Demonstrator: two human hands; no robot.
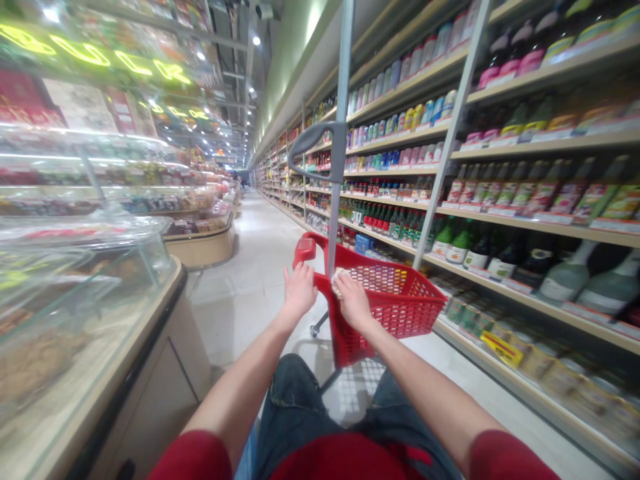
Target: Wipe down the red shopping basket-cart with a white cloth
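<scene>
A red plastic shopping cart [387, 320] with a perforated basket stands just in front of my knees. My left hand [301, 292] is closed on its red handle [306, 251], with the fingers curled over the bar. Pressed against the rim near the pole, my right hand [354, 301] grips a crumpled white cloth [341, 277], mostly covered by my fingers. Between the hands rises a metal pole [335, 213] that carries a grey loop grip [320, 150]. The inside of the basket is only partly visible.
Shelves [540, 223] of bottles and cans line the right side. On the left stand a glass-topped display counter [165, 320] and a further display stand [205, 243]. A pale tiled aisle [257, 230] runs ahead. One cart wheel [315, 331] shows below the handle.
</scene>
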